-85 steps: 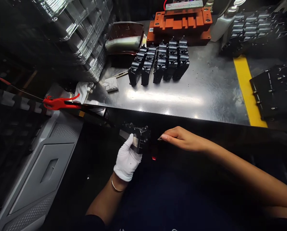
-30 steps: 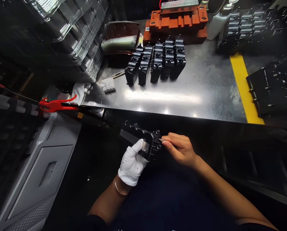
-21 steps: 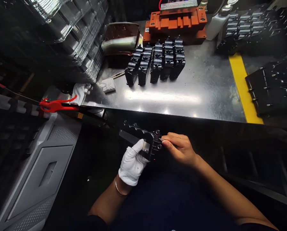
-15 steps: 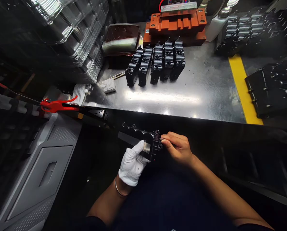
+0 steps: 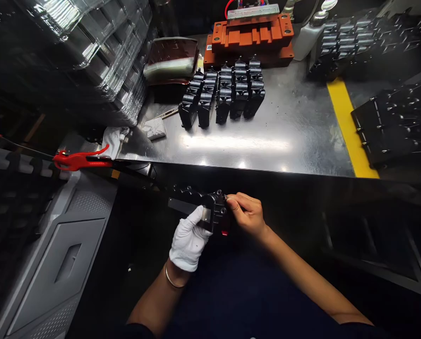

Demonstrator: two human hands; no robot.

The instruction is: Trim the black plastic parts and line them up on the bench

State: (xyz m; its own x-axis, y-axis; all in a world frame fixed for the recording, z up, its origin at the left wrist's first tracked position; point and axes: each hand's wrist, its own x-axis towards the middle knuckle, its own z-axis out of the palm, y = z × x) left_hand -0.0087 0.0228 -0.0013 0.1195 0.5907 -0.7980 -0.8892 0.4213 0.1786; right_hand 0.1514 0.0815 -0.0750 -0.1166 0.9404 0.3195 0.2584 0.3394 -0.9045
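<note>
My left hand (image 5: 188, 240), in a white glove, grips a black moulded plastic part (image 5: 200, 207) below the front edge of the steel table (image 5: 302, 136). My bare right hand (image 5: 247, 214) pinches a small thin item against the part's right end; the item itself is too small to make out. A tiny red spot shows just under the part. Both hands are held low, over my lap, in front of the table.
Rows of similar black parts (image 5: 224, 92) stand on the table's far side before an orange fixture (image 5: 250, 40). Stacked clear trays (image 5: 90, 52) rise at left, black trays (image 5: 393, 120) at right past a yellow stripe (image 5: 351, 127). A red-handled tool (image 5: 78, 160) and a grey machine (image 5: 51, 263) lie at left.
My right hand moved in from apart and closed on the part's right end. Both hands and the part have since drifted slightly left; the view shifted a little.
</note>
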